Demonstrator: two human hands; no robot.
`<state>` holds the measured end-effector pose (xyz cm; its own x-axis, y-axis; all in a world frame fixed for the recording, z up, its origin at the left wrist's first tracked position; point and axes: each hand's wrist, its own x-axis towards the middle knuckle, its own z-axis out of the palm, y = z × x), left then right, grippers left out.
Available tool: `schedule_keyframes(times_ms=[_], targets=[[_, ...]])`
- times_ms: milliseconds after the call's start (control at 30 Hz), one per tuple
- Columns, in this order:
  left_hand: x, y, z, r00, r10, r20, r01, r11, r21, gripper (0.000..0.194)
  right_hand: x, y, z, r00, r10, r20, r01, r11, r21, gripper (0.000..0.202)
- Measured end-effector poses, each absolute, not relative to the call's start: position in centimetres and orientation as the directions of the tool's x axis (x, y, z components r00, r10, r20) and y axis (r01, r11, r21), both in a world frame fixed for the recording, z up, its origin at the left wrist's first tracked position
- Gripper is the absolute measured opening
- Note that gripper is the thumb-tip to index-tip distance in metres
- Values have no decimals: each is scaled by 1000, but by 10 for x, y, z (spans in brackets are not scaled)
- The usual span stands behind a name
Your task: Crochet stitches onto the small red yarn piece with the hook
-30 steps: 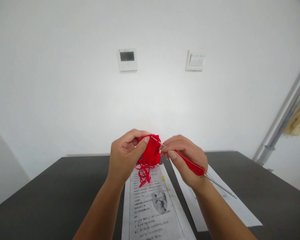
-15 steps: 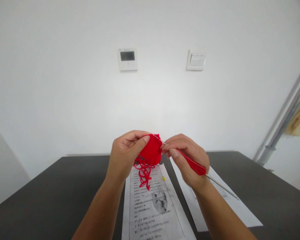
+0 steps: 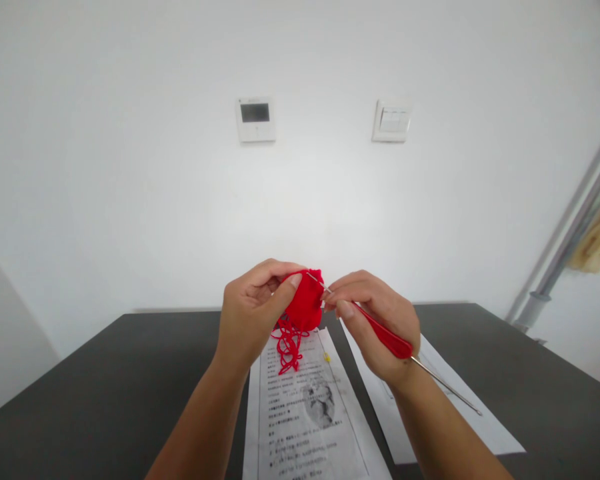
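My left hand [image 3: 250, 313] pinches a small red crocheted piece [image 3: 304, 303] between thumb and fingers, held up above the table. Loose red yarn [image 3: 287, 347] dangles from it over a printed sheet. My right hand [image 3: 375, 320] grips a red-handled crochet hook [image 3: 385, 337]; its thin metal tip pokes into the top edge of the red piece, and a metal end sticks out behind my wrist.
A dark table [image 3: 105, 387] lies below, with two printed paper sheets [image 3: 310, 413] side by side near its front. A small yellow bit [image 3: 327, 357] rests on the left sheet. A wall thermostat [image 3: 255, 119] and light switch [image 3: 391, 121] hang ahead; a metal pole [image 3: 570, 227] leans at right.
The hands shifted only slightly; the hook's rear end dipped lower and the yarn tail swayed a little under the red piece.
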<state>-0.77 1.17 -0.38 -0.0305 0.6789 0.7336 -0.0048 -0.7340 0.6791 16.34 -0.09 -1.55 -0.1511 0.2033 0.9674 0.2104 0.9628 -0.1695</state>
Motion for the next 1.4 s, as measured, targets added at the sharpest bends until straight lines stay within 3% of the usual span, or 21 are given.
schedule_keyframes(times_ms=[300,467,700,833,900,1067,1200,1400], targets=[[-14,15,-7,56,425,904,284,-874,394,13,162,3,-15,-243,27,970,304,951,49,21],[-14,18,-13,31,335,942,326,-894,308,12,164,10,-19,-278,-58,959,258,957,132,25],[-14,17,-12,12,160,987,296,-944,149,16,166,11,-20,-268,-42,963,177,980,92,28],[-11,11,-6,139,102,985,303,-951,56,17,162,12,-25,-201,85,976,132,989,-59,26],[-9,9,-6,107,171,979,285,-949,135,13,159,13,-28,-94,169,981,94,983,-160,25],[-6,10,-5,40,611,791,150,-786,599,8,157,15,-25,55,408,911,140,900,-412,5],[-5,16,0,-2,758,653,40,-652,757,17,156,15,-20,55,647,760,21,761,-649,23],[-6,25,-2,192,875,445,-125,-428,895,14,154,17,-21,74,646,760,29,760,-649,23]])
